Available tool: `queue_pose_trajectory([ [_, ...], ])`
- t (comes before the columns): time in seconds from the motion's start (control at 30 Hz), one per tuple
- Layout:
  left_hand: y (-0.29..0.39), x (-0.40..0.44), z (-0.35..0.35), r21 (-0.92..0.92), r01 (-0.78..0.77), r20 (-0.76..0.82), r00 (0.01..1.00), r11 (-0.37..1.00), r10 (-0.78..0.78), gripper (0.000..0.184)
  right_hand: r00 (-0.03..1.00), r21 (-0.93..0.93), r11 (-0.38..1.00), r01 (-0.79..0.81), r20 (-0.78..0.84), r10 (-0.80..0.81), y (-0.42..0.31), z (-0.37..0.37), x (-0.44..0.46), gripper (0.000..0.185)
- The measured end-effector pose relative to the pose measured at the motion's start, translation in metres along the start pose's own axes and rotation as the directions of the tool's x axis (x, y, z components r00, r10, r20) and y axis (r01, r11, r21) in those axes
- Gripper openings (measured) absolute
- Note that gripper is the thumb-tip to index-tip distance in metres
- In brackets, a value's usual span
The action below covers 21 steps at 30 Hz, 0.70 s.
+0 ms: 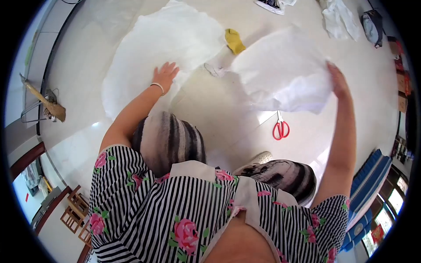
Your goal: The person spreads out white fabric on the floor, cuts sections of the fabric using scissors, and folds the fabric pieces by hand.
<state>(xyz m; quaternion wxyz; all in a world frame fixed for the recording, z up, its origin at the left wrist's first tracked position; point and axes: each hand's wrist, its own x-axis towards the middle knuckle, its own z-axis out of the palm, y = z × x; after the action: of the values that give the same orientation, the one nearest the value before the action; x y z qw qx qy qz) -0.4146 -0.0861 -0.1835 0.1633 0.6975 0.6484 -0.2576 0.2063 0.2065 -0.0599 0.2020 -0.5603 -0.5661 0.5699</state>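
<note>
My left hand [165, 75] lies flat with its fingers spread, pressing on a large white cloth-like sheet [166, 37] spread over the floor. A second, smaller white sheet [285, 70] is at the right, partly raised. My right hand [337, 79] grips its right edge; the fingertips are partly hidden. Between the two sheets lies a yellow sock [234, 41], and a small crumpled whitish scrap [213, 69] is just below it. Scissors with red handles [280, 127] rest on the floor, their blades partly beneath the smaller sheet.
A broom [44, 100] stands by the left wall. Wooden stools [72, 215] are at lower left. White cloth [340, 19] and a grey bag [372, 28] lie at upper right. A blue striped cushioned seat [366, 188] is on the right.
</note>
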Motion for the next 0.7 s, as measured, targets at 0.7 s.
queue_pose_trajectory([
  [0.7, 0.027, 0.024, -0.117, -0.677, -0.287, -0.011, 0.925, 0.677, 0.380, 0.100, 0.787, -0.173, 0.942, 0.289, -0.517, -0.336, -0.220, -0.024, -0.104, 0.046],
])
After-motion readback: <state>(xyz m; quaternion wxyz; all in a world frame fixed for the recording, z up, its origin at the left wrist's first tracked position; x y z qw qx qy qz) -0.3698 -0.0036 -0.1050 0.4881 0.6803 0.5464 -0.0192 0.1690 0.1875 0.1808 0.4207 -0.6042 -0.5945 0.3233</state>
